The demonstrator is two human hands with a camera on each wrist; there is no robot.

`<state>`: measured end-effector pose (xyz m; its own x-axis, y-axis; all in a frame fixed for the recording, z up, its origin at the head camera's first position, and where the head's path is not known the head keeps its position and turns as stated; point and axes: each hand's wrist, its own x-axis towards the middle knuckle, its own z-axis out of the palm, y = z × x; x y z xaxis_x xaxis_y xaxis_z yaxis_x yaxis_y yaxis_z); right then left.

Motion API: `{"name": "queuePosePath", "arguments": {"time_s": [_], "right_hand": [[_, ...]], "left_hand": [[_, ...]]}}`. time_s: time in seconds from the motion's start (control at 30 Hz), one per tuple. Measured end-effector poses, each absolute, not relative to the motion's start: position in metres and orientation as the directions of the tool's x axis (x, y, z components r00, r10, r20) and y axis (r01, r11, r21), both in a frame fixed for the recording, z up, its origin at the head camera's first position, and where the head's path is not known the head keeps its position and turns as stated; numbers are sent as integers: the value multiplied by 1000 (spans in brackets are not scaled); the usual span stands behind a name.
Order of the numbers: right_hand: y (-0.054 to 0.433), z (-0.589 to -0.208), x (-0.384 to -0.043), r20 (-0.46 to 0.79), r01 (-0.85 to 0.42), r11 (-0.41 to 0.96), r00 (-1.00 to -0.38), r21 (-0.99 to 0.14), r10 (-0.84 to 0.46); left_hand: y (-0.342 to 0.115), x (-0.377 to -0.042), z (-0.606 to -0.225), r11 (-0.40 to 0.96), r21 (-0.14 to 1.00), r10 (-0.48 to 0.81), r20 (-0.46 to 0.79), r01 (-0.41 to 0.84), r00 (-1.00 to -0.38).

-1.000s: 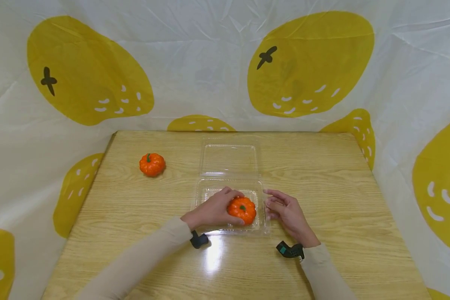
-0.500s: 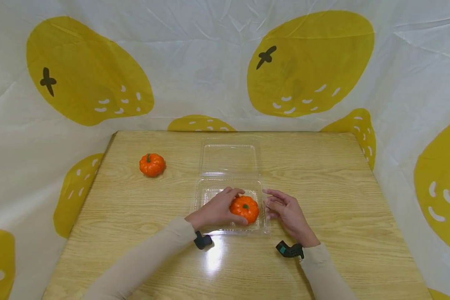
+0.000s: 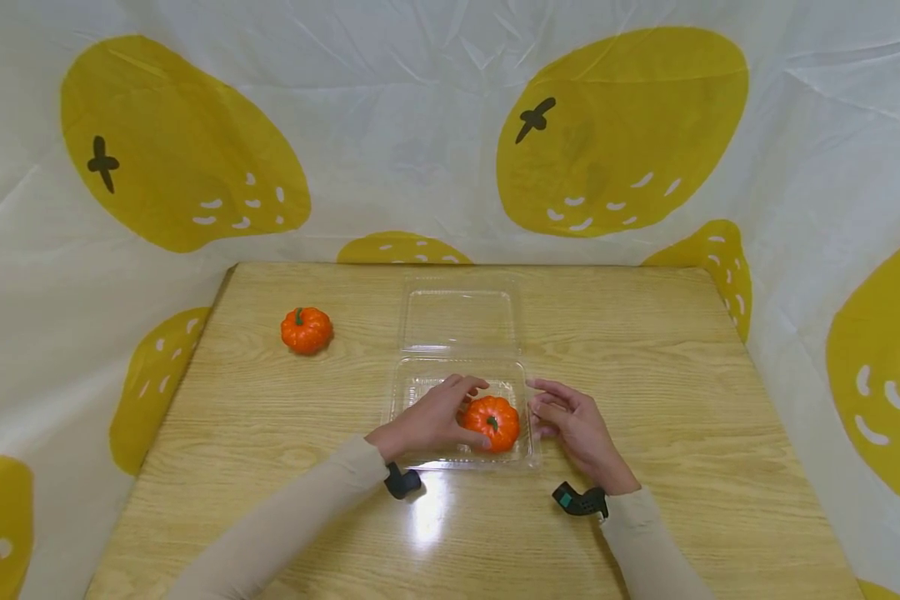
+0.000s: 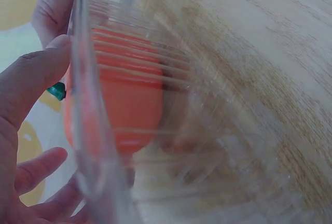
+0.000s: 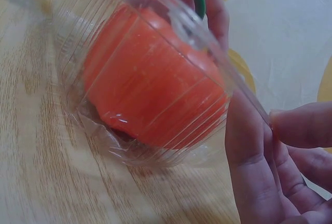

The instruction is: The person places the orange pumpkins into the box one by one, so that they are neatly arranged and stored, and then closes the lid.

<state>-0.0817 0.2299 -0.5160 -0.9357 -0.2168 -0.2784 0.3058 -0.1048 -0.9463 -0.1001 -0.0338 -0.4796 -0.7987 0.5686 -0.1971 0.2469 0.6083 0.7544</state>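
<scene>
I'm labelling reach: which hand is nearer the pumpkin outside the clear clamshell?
Left: the left hand, over the clamshell, is right of that pumpkin; the right hand, farther right, pinches the rim.

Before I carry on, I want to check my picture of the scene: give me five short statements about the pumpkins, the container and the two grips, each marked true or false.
1. One pumpkin is inside the clear container. True.
2. The lid is closed over it. False: the lid is folded open on the far side.
3. The right grip pinches the container's edge. True.
4. Both pumpkins are in the container. False: the other pumpkin is on the table, to the left of the container.
5. The left grip is beside the pumpkin in the container. True.
</scene>
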Motion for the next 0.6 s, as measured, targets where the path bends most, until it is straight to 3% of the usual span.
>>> {"name": "queuePosePath", "arguments": {"time_s": [0.6], "right_hand": [[228, -516, -80, -296, 314, -75, -936, -946, -191]], "left_hand": [[-56, -102, -459, 562, 801, 548, -172, 208, -819]]}}
